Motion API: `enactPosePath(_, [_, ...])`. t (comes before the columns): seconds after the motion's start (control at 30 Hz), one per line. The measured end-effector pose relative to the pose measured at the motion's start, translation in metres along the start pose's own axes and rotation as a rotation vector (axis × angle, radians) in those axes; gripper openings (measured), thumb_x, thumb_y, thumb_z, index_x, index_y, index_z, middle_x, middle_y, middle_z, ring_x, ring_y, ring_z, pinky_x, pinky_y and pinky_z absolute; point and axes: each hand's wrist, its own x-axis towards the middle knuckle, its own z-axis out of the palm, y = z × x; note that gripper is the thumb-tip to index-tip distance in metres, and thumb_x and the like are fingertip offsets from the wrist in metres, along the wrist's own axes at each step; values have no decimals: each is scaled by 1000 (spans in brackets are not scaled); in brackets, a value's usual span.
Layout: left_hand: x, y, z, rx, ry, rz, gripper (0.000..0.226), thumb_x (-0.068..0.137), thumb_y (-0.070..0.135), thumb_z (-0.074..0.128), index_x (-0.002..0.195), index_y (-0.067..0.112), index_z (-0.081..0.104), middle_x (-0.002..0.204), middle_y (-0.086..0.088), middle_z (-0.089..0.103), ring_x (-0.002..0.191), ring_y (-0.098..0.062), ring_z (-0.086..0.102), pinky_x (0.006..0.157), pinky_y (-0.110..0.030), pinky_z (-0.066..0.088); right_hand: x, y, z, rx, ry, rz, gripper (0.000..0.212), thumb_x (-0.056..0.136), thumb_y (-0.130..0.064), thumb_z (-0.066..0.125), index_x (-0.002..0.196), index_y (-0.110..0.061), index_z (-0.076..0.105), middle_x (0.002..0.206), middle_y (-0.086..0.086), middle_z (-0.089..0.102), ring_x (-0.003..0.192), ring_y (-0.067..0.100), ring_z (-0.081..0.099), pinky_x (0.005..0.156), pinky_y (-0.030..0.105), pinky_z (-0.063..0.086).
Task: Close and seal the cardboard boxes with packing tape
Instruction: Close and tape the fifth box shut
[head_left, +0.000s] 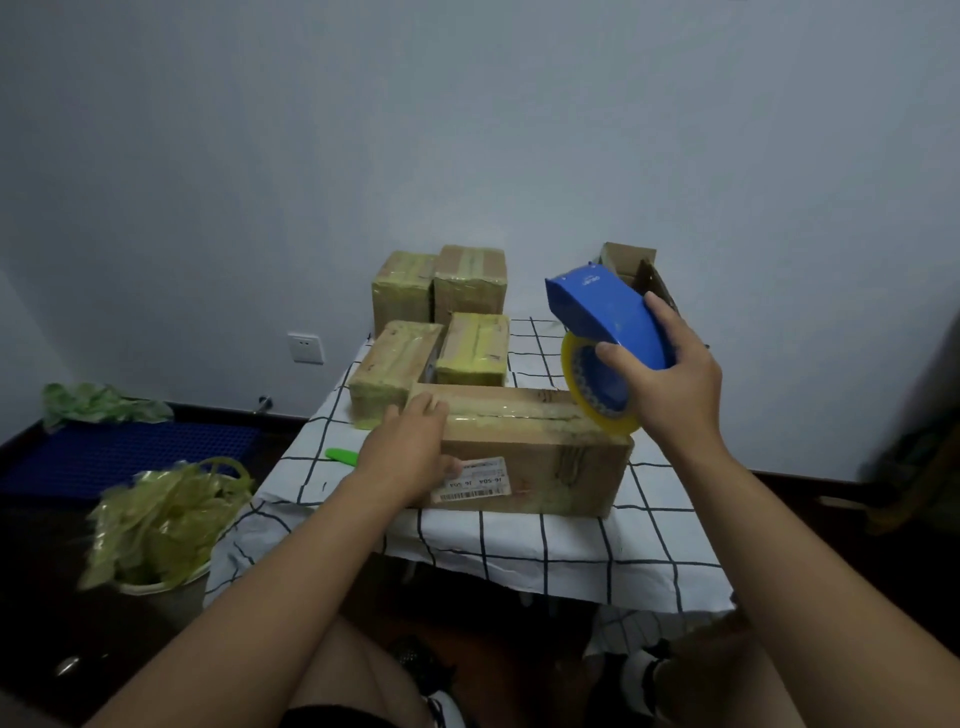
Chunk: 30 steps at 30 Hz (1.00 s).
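Note:
A long brown cardboard box (540, 457) lies at the front of the table, flaps closed, with yellowish tape along its top seam and a white label on its front. My left hand (410, 441) rests on the box's left end, fingers flat over the top corner. My right hand (670, 374) grips a blue tape dispenser (602, 312) holding a yellow tape roll (597, 400), lifted just above the box's right end. Several taped boxes (441, 312) stand behind it.
An open cardboard box (634, 265) stands at the back right. The table has a white checked cloth (571, 551); a green tool (343, 456) lies at its left edge. On the floor to the left are a bin of crumpled yellow tape (161, 525) and a blue mat (119, 452).

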Motion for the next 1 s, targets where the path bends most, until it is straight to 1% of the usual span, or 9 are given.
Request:
enactPosePath(0.17, [-15,23,3,125,305,-27,69,84,76,43,122,20,53,126,-1,56,112,-23,48,78,-33,46,6,-7,-15,45,82,25,82,63,-55,73,140,-34,54,129,-12,57,118,9,55,102,38,49])
enactPosePath(0.27, [-24,51,9,206,422,2,70,87,77,35,115,16,53,116,-3,57,103,-23,51,72,-31,42,5,-9,-24,67,95,20,82,64,-55,73,140,-34,53,130,-11,57,120,9,55,103,40,49])
enactPosePath(0.43, [-40,84,24,101,252,167,65,86,71,44,121,16,53,122,-6,44,118,-25,37,90,-35,40,-1,-4,-39,74,92,16,78,67,-50,76,139,-35,54,125,-13,58,117,8,56,102,38,49])
enactPosePath(0.57, [-33,57,0,174,31,364,71,82,61,60,144,36,37,141,-3,28,136,-27,18,112,-44,19,-2,6,-50,86,91,28,72,75,-37,81,141,-33,53,126,-12,56,116,8,55,102,37,49])
enactPosePath(0.63, [-23,39,-5,180,-37,430,70,89,44,64,149,44,29,154,0,19,144,-28,18,116,-44,22,-4,10,-52,105,87,34,72,74,-38,81,140,-34,53,126,-12,56,115,9,55,102,38,50])
enactPosePath(0.73, [-13,29,6,147,110,507,58,94,29,61,145,46,38,151,-1,37,126,-28,48,93,-40,47,-7,17,-55,136,65,38,74,71,-43,80,140,-35,53,132,-10,56,119,11,55,101,40,50])
enactPosePath(0.8, [-10,40,9,123,225,517,50,91,29,66,139,37,52,129,-7,58,101,-31,63,72,-39,53,-7,21,-58,147,60,33,73,72,-42,80,139,-35,53,135,-10,55,120,12,54,102,41,50])
enactPosePath(0.9, [2,70,12,173,398,534,48,78,32,80,124,27,67,96,-7,67,66,-29,63,51,-31,43,-3,24,-66,153,89,33,71,74,-37,82,139,-33,54,130,-11,56,118,10,54,101,39,50])
enactPosePath(1.0, [13,97,27,184,421,546,46,82,40,75,125,27,65,94,-6,61,69,-28,60,56,-30,34,1,30,-73,169,91,42,69,76,-32,83,139,-33,54,132,-13,56,119,8,55,100,33,50])
